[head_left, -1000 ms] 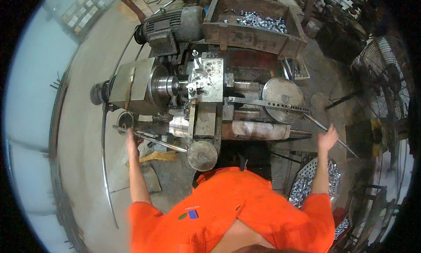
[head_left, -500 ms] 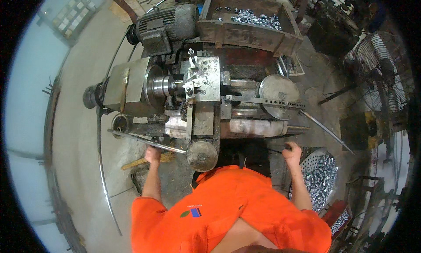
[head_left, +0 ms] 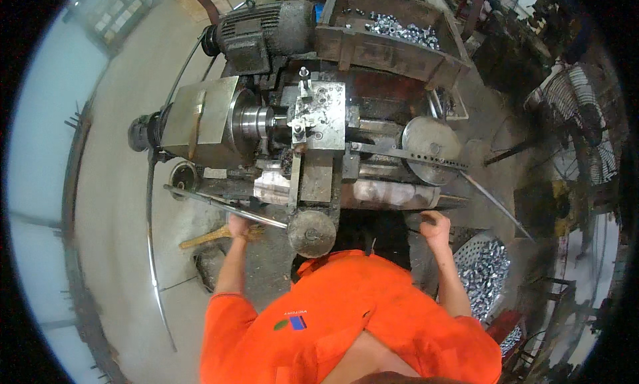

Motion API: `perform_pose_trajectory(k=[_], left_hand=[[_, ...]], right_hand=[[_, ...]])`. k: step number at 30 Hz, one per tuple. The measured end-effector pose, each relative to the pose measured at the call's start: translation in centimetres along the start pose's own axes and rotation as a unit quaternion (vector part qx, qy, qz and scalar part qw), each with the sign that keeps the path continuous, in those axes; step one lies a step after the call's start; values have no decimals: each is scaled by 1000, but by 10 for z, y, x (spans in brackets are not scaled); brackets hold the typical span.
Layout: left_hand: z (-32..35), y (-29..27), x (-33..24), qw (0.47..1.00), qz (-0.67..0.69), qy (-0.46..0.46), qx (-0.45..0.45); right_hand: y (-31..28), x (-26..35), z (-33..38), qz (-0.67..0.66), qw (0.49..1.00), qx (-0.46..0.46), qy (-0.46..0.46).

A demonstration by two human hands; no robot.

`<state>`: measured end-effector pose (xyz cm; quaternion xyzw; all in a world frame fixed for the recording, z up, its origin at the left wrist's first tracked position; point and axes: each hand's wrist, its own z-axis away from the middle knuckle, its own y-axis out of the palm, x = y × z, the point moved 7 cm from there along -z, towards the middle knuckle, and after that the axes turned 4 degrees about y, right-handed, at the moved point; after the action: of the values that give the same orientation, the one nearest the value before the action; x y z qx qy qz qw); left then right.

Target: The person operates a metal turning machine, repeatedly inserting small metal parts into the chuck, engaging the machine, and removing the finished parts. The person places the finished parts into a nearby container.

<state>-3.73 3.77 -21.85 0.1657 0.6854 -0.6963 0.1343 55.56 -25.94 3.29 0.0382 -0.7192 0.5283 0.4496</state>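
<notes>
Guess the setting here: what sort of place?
Likely a small metalworking shop: a lathe with its electric motor, a wooden tray of metal nuts behind it, and a pedestal fan.

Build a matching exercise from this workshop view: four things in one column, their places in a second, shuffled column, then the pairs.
Things
1. left hand
2. right hand
3. rusty brown metal tray of small silver parts
4. round grey metal handwheel

Places
A. at the far side of the grey metal lathe, behind the carriage
B. low on the lathe's front, just above the orange shirt
C. on the long thin steel lever bar
D. raised beside the perforated basket of shiny metal parts

Pairs: 1-C, 2-D, 3-A, 4-B
</notes>
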Motion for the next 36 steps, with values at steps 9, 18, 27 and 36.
perform_pose_trajectory(k=[9,18,27,36], left_hand=[[7,-50,-15,980,-172,5,102],[13,-198,-43,984,143,-92,58],[85,-394,54,952,-158,-195,-177],[135,-330,-45,943,-73,-292,-142]], right_hand=[[-47,60,-51,-28,996,-35,-70],[37,321,-100,-70,886,52,-455],[192,403,-132,218,870,197,-397],[193,396,-133,182,875,239,-381]])
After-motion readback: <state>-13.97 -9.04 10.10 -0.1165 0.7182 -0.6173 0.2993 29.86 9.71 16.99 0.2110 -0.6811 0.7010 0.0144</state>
